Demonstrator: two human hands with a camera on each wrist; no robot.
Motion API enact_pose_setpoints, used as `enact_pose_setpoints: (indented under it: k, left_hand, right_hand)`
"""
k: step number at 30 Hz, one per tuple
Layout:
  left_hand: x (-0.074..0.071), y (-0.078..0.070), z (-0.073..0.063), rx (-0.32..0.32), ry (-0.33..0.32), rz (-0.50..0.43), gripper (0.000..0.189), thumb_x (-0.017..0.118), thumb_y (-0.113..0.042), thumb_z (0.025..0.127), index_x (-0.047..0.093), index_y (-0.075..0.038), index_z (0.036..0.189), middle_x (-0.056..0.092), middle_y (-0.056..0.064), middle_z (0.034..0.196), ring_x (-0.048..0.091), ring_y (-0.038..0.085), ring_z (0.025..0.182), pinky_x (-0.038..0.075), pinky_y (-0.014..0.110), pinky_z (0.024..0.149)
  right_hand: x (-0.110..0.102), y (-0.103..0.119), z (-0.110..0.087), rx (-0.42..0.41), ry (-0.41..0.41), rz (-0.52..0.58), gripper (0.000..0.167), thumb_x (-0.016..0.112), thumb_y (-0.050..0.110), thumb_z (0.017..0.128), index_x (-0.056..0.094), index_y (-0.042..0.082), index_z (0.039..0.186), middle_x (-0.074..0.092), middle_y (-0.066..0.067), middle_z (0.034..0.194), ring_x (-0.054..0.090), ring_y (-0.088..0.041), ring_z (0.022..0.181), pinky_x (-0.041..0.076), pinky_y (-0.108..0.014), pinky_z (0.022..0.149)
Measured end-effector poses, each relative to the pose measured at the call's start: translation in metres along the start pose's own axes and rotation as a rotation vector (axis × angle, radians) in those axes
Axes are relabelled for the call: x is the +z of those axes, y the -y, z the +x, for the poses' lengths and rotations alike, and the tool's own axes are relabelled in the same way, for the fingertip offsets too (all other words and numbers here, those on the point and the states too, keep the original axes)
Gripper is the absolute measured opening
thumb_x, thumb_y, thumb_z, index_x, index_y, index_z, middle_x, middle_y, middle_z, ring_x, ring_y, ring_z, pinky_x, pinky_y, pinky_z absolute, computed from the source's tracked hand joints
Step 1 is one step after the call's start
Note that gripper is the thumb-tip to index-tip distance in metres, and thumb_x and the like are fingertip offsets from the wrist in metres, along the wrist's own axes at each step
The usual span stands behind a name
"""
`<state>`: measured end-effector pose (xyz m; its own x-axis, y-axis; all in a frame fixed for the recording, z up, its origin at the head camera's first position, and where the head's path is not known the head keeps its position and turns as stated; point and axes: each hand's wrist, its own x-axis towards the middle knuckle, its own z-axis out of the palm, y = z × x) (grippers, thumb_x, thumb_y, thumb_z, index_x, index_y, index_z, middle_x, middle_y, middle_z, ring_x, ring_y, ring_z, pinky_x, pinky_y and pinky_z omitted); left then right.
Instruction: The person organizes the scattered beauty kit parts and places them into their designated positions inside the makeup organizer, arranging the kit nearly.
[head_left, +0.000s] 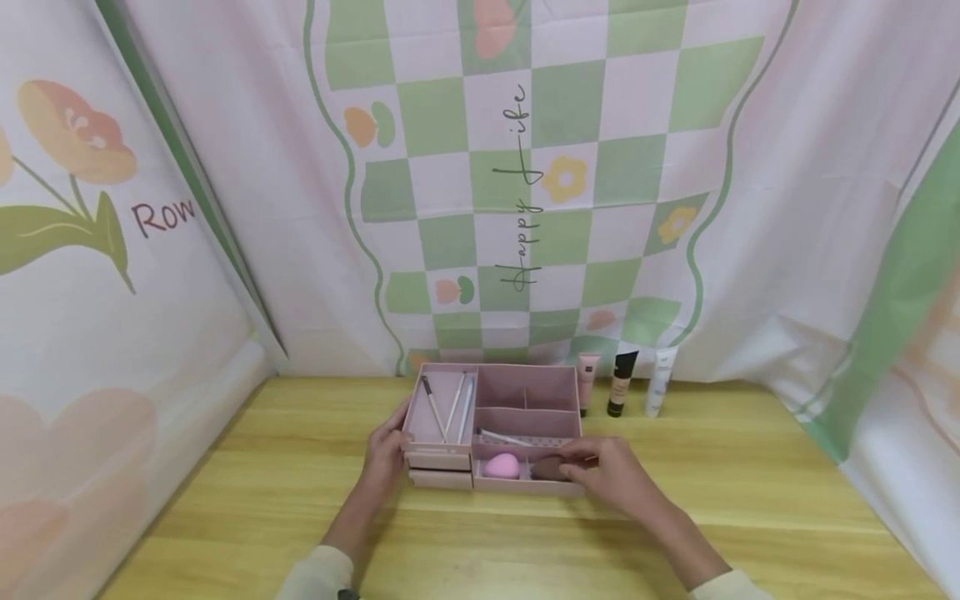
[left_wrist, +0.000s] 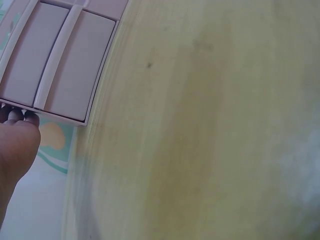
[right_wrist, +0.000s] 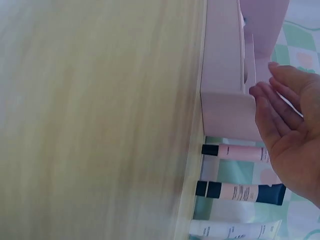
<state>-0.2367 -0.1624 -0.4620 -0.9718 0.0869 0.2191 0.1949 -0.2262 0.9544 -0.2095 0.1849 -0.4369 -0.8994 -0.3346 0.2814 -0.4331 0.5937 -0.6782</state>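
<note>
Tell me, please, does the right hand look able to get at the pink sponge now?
Probably yes: the right hand is at the brown item, just beside the pink sponge, and nothing covers the sponge from above.

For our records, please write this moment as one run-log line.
left hand: touches pink rectangular organizer, left side | right hand: at brown rounded item, grip unclear | pink rounded sponge: front compartment

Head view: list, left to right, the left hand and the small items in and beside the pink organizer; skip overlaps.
Left hand, three slim sticks, pink sponge, brown piece, pink tube, black-and-beige tube, white tube.
</note>
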Motion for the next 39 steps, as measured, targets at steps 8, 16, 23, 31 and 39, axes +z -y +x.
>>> enact_pose_setpoints:
  k: [8,16,23,31,39]
  left_hand:
    - [-0.001,-0.001,0.001,0.008,-0.01,-0.002,0.073,0.04,0.006,0.08,0.027,0.011,0.152,0.022,0.024,0.165,0.016,0.044,0.155,0.021,0.039,0.124]
    - [-0.002,0.0,0.001,-0.001,-0.013,-0.017,0.074,0.04,0.008,0.079,0.028,0.011,0.152,0.023,0.024,0.165,0.016,0.042,0.156,0.025,0.033,0.123]
    - [-0.001,-0.001,0.001,0.007,-0.017,-0.001,0.073,0.041,0.006,0.08,0.029,0.011,0.152,0.023,0.025,0.164,0.017,0.045,0.154,0.025,0.036,0.123]
    - [0.0,0.0,0.001,0.001,-0.006,-0.02,0.074,0.042,0.006,0.08,0.028,0.01,0.152,0.022,0.024,0.165,0.015,0.043,0.156,0.021,0.038,0.124]
    - [0.001,-0.002,0.001,-0.01,-0.027,-0.017,0.072,0.041,0.008,0.08,0.028,0.012,0.151,0.023,0.025,0.164,0.017,0.043,0.155,0.02,0.041,0.124]
  right_hand:
    - [-0.017,-0.006,0.0,0.006,0.049,0.062,0.022,0.071,0.009,0.089,0.075,0.002,0.109,0.078,-0.015,0.104,0.072,-0.014,0.085,0.06,-0.018,0.074]
    - [-0.04,-0.015,0.006,0.029,-0.036,0.02,0.022,0.07,0.006,0.089,0.074,-0.003,0.109,0.078,-0.018,0.103,0.072,-0.01,0.084,0.06,-0.018,0.073]
    - [-0.067,-0.019,0.009,0.099,-0.11,-0.003,0.025,0.068,0.013,0.094,0.073,-0.002,0.113,0.076,-0.022,0.112,0.071,-0.006,0.087,0.059,-0.016,0.074]
    - [-0.105,-0.035,0.01,0.199,-0.218,-0.021,0.039,0.062,0.028,0.1,0.067,0.0,0.126,0.071,-0.024,0.125,0.056,0.02,0.088,0.055,-0.01,0.077]
    - [-0.13,-0.062,0.018,0.274,-0.437,0.01,0.047,0.062,0.03,0.099,0.061,-0.003,0.133,0.064,0.03,0.1,0.049,0.024,0.088,0.044,0.003,0.075]
